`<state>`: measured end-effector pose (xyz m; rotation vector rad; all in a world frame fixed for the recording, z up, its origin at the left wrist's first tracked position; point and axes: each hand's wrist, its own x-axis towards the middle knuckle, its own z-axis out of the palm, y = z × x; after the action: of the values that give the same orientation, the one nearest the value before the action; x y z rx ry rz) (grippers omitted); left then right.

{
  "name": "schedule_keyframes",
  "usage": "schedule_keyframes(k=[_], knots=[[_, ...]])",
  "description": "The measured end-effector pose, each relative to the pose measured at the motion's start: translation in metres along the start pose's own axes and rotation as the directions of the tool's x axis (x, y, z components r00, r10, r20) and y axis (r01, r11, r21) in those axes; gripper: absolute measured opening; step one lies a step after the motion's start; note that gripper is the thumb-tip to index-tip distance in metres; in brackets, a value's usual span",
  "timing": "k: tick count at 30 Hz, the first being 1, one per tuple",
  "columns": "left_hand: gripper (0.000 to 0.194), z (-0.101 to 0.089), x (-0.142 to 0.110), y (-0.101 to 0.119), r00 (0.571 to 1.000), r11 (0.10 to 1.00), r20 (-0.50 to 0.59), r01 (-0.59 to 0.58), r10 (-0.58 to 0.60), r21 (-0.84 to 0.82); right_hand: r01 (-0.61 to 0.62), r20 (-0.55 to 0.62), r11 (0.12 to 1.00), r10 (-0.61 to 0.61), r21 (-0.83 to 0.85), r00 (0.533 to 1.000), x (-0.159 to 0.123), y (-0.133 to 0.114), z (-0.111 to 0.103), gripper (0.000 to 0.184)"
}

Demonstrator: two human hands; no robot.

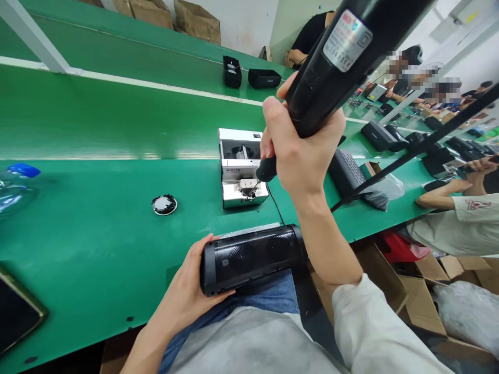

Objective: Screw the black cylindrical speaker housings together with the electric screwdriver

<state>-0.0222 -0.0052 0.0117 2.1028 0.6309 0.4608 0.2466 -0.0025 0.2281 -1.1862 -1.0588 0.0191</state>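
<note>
My left hand point(191, 285) is closed around the left end of a black speaker point(253, 257) with two perforated grille patches, held at the front edge of the green bench. In my right hand point(300, 145) is a black electric screwdriver point(319, 78), a sticker on its body, slanting down to the left. Its tip is at the front of a silver screw feeder point(241, 169); whether a screw sits on the tip is too small to tell. A small pile of black screws lies in a round white dish point(164, 204) left of the feeder.
A bottle with a blue cap point(19, 182) and a phone-like dark slab point(17, 311) are on the left. Two black housings point(264, 78) stand at the back. A black perforated case point(346, 171) is on the right, near co-workers. Open cardboard boxes point(421, 301) sit below.
</note>
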Motion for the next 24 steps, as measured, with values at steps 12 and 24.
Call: schedule_keyframes(k=[12, 24], knots=[[0.108, 0.0, -0.001, -0.004, 0.999, 0.999, 0.033, -0.032, 0.031, 0.023, -0.012, -0.013, 0.993, 0.014, 0.12, 1.0, -0.011, -0.02, -0.053, 0.026], [0.1, 0.004, -0.004, -0.009, 0.999, 0.999, -0.002, 0.041, -0.041, -0.001, -0.026, -0.122, 0.998, 0.032, 0.057, 0.992, -0.026, -0.064, -0.115, 0.022]])
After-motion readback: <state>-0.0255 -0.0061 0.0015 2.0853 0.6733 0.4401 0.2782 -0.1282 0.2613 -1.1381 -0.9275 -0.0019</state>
